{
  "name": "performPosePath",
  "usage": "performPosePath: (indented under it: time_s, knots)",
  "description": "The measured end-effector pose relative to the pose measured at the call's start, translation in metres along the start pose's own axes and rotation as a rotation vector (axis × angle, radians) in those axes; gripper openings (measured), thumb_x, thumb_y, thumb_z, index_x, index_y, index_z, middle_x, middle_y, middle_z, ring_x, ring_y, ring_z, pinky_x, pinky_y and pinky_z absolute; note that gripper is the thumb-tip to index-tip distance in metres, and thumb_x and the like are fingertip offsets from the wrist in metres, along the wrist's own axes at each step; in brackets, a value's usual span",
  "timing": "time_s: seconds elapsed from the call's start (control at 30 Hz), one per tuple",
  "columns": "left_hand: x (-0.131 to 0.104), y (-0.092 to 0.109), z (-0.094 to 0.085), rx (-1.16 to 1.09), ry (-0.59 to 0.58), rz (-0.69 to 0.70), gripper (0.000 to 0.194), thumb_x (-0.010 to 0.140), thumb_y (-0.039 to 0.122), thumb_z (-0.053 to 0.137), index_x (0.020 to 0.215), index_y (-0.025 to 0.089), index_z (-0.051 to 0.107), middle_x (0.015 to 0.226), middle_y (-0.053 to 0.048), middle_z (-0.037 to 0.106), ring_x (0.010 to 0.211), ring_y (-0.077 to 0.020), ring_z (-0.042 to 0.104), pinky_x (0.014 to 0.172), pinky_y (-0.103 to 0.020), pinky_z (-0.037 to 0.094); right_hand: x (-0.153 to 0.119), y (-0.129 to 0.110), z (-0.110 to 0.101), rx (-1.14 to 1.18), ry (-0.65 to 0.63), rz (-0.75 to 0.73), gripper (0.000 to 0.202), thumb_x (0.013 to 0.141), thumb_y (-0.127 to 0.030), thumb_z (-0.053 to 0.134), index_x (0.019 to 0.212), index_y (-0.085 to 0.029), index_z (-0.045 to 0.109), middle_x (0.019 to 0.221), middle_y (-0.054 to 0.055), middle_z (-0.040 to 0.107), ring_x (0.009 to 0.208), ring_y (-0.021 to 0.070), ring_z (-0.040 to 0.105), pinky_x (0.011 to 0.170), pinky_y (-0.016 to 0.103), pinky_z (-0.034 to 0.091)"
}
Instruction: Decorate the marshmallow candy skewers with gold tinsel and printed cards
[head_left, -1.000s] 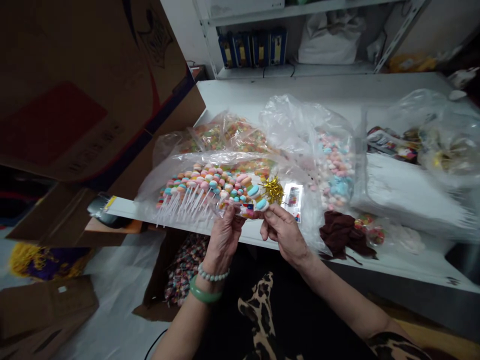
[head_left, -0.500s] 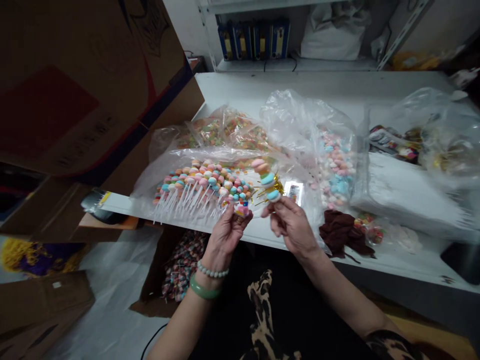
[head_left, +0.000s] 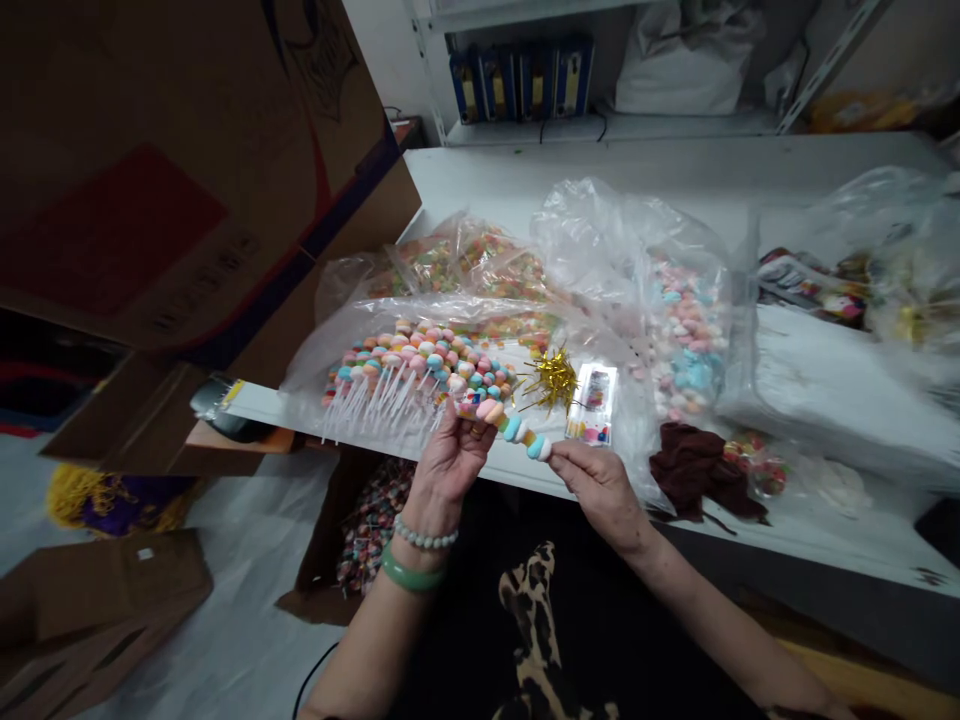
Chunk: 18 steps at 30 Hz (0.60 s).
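Note:
My right hand (head_left: pixel 600 493) pinches the lower end of a marshmallow skewer (head_left: pixel 515 430) in pink, orange, blue and white. The skewer lies aslant, its pink tip at the fingers of my left hand (head_left: pixel 454 458). That hand is closed on a small printed wrapper (head_left: pixel 468 399); whether the tip is inside the wrapper I cannot tell. Beyond my left hand lies a pile of marshmallow skewers (head_left: pixel 420 355) with white sticks toward me. Gold tinsel ties (head_left: pixel 553 380) and a stack of printed clear wrappers (head_left: pixel 594 402) rest just past the skewer.
Clear bags of candy (head_left: pixel 480 255) and of loose marshmallows (head_left: pixel 684 335) lie on the white table (head_left: pixel 480 170). A brown cloth (head_left: pixel 694 470) is at right, beside a white stack (head_left: pixel 832 385). A large cardboard box (head_left: pixel 187 180) stands left; an open carton (head_left: pixel 319 545) sits below the edge.
My right hand has lowered the skewer from upright to aslant, bringing its pink tip to the wrapper in my left hand. The gold ties and printed stack behind it now show more fully.

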<state>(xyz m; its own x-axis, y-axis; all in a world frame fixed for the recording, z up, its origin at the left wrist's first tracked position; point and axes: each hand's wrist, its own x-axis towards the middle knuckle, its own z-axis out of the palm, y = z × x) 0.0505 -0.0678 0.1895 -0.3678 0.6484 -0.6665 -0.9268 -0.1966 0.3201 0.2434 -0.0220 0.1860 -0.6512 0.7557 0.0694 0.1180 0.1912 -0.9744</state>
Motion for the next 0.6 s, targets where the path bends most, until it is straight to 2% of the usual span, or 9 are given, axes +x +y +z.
performPosePath:
  time_s: [0.13, 0.33, 0.47, 0.6]
  knots:
    - [-0.002, 0.004, -0.001, 0.062, -0.045, 0.061, 0.032, 0.098, 0.025, 0.043, 0.078, 0.013, 0.065, 0.070, -0.007, 0.072, 0.073, -0.0181, 0.071, 0.084, -0.039, 0.058, -0.002, 0.008, 0.000, -0.159, -0.016, -0.039, 0.026, 0.094, -0.031, 0.049, 0.086, -0.020, 0.072, 0.075, 0.003, 0.067, 0.068, 0.0154, 0.058, 0.064, 0.026, 0.043]
    - [0.002, 0.009, -0.002, 0.076, -0.139, 0.223, 0.013, 0.090, 0.015, 0.058, 0.098, 0.019, 0.068, 0.086, -0.003, 0.075, 0.085, -0.0160, 0.072, 0.086, -0.032, 0.057, -0.009, 0.009, -0.002, -0.353, -0.026, -0.114, 0.026, 0.095, -0.029, 0.049, 0.087, -0.022, 0.072, 0.079, 0.004, 0.071, 0.072, 0.0170, 0.064, 0.069, 0.027, 0.044]
    - [0.005, 0.011, -0.006, 0.109, -0.163, 0.298, 0.016, 0.080, 0.007, 0.068, 0.088, 0.020, 0.070, 0.078, 0.001, 0.075, 0.077, -0.0134, 0.071, 0.077, -0.022, 0.057, -0.009, 0.008, -0.003, -0.307, -0.057, -0.113, 0.023, 0.094, -0.029, 0.050, 0.089, -0.023, 0.073, 0.080, 0.004, 0.071, 0.071, 0.0165, 0.064, 0.068, 0.027, 0.045]
    - [0.006, 0.010, -0.014, 0.256, -0.207, 0.341, 0.013, 0.073, 0.010, 0.075, 0.083, 0.016, 0.071, 0.079, -0.002, 0.075, 0.073, -0.0155, 0.071, 0.071, -0.023, 0.058, -0.006, 0.012, -0.001, -0.155, -0.045, -0.003, 0.022, 0.092, -0.031, 0.052, 0.084, -0.021, 0.071, 0.072, 0.002, 0.066, 0.066, 0.0150, 0.058, 0.063, 0.026, 0.043]
